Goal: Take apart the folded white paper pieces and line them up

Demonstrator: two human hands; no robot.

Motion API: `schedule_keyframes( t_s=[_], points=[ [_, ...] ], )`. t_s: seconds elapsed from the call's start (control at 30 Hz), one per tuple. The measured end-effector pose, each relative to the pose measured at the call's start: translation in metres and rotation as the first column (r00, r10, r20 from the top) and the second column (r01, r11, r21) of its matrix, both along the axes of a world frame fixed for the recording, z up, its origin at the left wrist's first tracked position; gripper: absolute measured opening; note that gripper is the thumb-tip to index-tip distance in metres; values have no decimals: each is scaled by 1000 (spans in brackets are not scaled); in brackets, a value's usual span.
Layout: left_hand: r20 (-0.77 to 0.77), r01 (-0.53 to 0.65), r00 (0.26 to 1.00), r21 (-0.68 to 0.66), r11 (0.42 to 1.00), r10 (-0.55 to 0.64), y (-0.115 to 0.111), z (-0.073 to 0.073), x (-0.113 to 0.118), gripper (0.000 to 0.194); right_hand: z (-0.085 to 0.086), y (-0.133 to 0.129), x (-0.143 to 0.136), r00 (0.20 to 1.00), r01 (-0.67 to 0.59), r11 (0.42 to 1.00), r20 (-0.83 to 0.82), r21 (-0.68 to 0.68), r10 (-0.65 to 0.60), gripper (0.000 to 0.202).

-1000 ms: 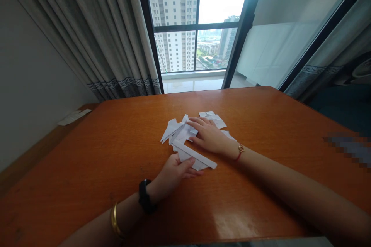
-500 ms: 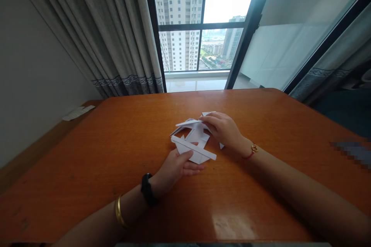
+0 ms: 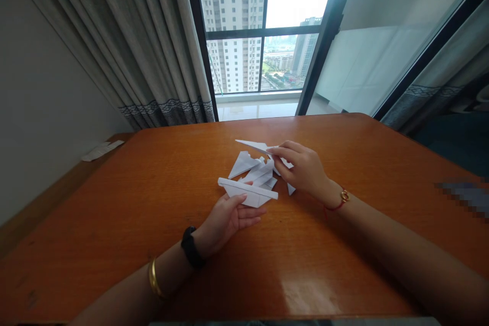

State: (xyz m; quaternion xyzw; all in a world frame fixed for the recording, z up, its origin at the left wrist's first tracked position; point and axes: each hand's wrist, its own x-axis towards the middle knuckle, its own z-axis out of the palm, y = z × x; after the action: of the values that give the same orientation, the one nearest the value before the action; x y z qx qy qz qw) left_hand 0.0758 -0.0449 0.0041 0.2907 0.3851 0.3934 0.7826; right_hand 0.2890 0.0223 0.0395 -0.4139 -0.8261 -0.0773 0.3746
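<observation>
My left hand (image 3: 225,221) is closed on a folded white paper (image 3: 248,194) with a thick, straight upper edge. The thumb lies on its front and the other fingers are behind and below it. In my right hand (image 3: 303,165), thumb and fingers pinch a white paper airplane (image 3: 252,145), its narrow tip pointing left above the pile. Between the hands lies a heap of folded white papers (image 3: 260,173) on the table. One pointed folded paper (image 3: 242,163) rests at the heap's left side. Others are partly hidden beneath my right fingers.
The brown wooden table (image 3: 126,224) stretches to a window (image 3: 263,33) at the far side. A grey curtain (image 3: 153,51) hangs at the left. White papers (image 3: 102,151) lie on a ledge by the left wall, and a blurred patch (image 3: 464,198) is at the right.
My right hand has lifted the paper airplane up off the heap, uncovering the folded papers below. My left hand has shifted slightly left and up, still holding its folded paper.
</observation>
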Motion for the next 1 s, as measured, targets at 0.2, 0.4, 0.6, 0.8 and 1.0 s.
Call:
schedule_keyframes(
  t_s=[0.2,0.4,0.6,0.8,1.0],
  points=[
    [-89,92,992,36,995,-88,-2,0,1,35,-14,11,2,952,178,975,273,-131,-137,35],
    [-140,146,981,59,987,-137,-2,-3,2,42,-19,9,-3,928,-33,960,348,-278,132,46],
    [-129,118,985,34,992,-113,-3,-1,1,43,-28,14,-8,921,-84,966,351,-246,170,23],
    [5,-65,998,-5,998,65,-1,0,3,33,-11,1,-11,996,-46,991,69,-128,55,24],
    [116,-95,990,97,991,84,-2,1,3,51,-13,-39,-40,927,-160,986,351,55,131,26]
  ],
)
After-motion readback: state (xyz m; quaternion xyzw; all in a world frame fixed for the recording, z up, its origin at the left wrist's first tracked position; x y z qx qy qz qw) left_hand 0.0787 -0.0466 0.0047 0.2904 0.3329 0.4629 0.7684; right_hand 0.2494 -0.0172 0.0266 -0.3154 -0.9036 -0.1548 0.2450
